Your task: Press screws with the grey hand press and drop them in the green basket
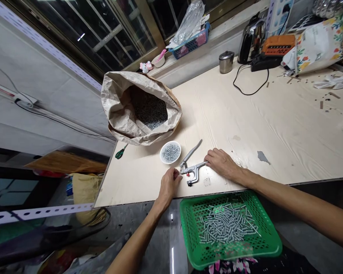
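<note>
Silver snap-fastener pliers [192, 170] lie on the table, their two handles spread apart. My right hand [221, 163] has its fingers closed on the end of the lower handle. My left hand [169, 184] is closed in a pinch beside the head of the pliers; whatever its fingertips hold is too small to make out. Just beyond stands a white bowl [170, 152] full of small metal screw-like pieces. Below the table edge, a green plastic basket [185, 232] holds many short silver screw-like pieces [228, 223].
A large open sack [117, 114] of dark metal pieces stands behind the bowl. Green-handled scissors [120, 153] lie at the table's left edge. Toward the back are a metal canister [226, 62], a kettle [249, 40], an orange-and-black device [277, 47] and a flowered bag [317, 47].
</note>
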Action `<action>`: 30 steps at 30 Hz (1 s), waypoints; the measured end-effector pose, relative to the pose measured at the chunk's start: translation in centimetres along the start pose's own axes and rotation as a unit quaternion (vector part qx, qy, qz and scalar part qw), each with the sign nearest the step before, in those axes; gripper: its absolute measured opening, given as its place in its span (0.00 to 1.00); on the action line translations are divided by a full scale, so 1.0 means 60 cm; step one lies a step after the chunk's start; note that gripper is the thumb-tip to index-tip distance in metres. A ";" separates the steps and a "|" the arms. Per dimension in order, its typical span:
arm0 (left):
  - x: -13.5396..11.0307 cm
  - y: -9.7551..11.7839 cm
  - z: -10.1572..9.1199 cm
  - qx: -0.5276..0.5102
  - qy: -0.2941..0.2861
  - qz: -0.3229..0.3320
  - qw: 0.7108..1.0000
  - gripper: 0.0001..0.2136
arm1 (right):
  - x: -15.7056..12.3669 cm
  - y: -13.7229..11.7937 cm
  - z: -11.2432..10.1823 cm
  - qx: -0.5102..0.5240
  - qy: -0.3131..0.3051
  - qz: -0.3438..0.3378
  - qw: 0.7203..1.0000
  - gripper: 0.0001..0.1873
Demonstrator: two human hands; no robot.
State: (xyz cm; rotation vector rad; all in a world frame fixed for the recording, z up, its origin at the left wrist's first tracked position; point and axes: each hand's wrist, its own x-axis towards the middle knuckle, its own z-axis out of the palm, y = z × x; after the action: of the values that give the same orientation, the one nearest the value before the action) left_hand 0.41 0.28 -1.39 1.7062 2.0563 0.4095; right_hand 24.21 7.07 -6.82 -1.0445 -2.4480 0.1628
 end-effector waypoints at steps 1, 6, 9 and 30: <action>0.001 -0.002 0.000 0.013 0.005 -0.013 1.000 0.03 | 0.000 0.000 -0.001 0.002 -0.002 0.000 1.000 0.07; 0.002 -0.008 -0.005 0.034 -0.009 -0.042 0.998 0.02 | -0.001 -0.001 -0.003 0.001 -0.009 0.005 1.000 0.07; -0.002 -0.013 -0.002 0.059 0.000 -0.024 0.998 0.03 | -0.001 -0.001 -0.002 0.003 -0.014 0.007 1.000 0.07; -0.031 -0.017 0.009 0.098 0.041 0.069 0.992 0.11 | 0.000 0.000 -0.002 0.010 -0.013 0.010 1.000 0.08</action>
State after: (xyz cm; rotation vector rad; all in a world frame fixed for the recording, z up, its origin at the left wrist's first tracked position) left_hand 0.09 -1.76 -2.08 1.9862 2.1031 0.3343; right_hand 24.23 7.07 -6.72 -1.0654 -2.4548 0.2082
